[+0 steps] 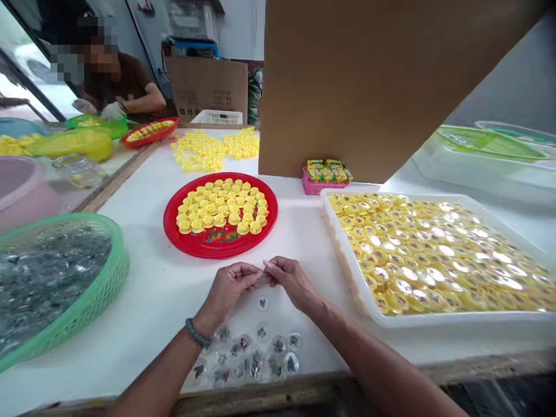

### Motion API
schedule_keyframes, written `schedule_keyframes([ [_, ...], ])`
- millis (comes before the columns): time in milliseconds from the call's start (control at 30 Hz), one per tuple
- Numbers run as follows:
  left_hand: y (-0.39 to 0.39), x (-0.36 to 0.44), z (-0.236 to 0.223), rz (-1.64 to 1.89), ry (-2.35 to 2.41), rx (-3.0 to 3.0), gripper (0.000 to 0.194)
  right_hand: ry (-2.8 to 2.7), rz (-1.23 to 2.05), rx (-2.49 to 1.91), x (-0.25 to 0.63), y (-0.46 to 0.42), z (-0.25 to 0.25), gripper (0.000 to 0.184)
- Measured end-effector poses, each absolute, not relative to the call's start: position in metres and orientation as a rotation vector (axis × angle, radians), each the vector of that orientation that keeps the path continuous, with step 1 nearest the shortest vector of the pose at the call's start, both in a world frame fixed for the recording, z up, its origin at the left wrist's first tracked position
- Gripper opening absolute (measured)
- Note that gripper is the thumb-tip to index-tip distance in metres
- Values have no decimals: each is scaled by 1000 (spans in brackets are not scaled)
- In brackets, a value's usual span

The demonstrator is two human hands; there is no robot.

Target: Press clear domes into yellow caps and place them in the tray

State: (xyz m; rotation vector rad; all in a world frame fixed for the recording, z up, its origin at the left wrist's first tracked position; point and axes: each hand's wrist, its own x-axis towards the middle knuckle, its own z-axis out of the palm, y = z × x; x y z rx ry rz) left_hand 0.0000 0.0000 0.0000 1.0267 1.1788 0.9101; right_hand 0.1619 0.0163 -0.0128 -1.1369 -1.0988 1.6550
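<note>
My left hand (pixel 230 285) and my right hand (pixel 292 281) meet above the white table, fingertips pinched together. Between them is a small, clear, thin piece (pixel 261 273), mostly covered by the fingers. Just below lies a single clear round disc (pixel 262 303) with a dark picture in its middle. Closer to the table's front edge, between my forearms, several similar clear discs (pixel 254 364) are spread out. Beyond my hands stands a red round tray (pixel 204 250) holding many yellow hat-shaped pieces (pixel 219 205).
On the right, a white plastic tray (pixel 347 255) holds rows of yellow pieces with shiny clear tops. At left stands a green basket (pixel 113 278) of clear pieces. A pink basket (pixel 324 188) of small packets sits against a cardboard panel (pixel 339 92). A gloved co-worker (pixel 130 87) sits far left.
</note>
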Motion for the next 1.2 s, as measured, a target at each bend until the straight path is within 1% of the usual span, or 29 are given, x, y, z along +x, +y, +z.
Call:
schedule_keyframes([
  [133,2,5,0,939,1199,1070,19,-868,1791,-948,160,12,-14,34],
  [267,0,9,3,946,1206,1103,18,-732,1812,-844,159,12,-10,31],
  [500,2,9,8,968,1180,1074,17,-1129,1633,-1029,163,14,-4,34],
  [633,2,9,10,942,1145,1131,20,-1304,1554,-1122,165,15,-3,30],
  [800,2,9,11,957,1197,1101,18,-1183,1554,-972,170,15,7,23],
  [900,2,8,11,1020,1150,984,20,-1117,1525,-935,172,13,11,25],
  [967,1,7,10,1048,1082,906,19,-1168,1514,-962,171,11,10,26],
  [1100,-3,7,7,1042,963,826,17,-1323,1482,-1015,167,8,2,21],
  [1200,-5,9,5,1017,963,873,15,-1417,1316,-1021,166,7,1,16],
])
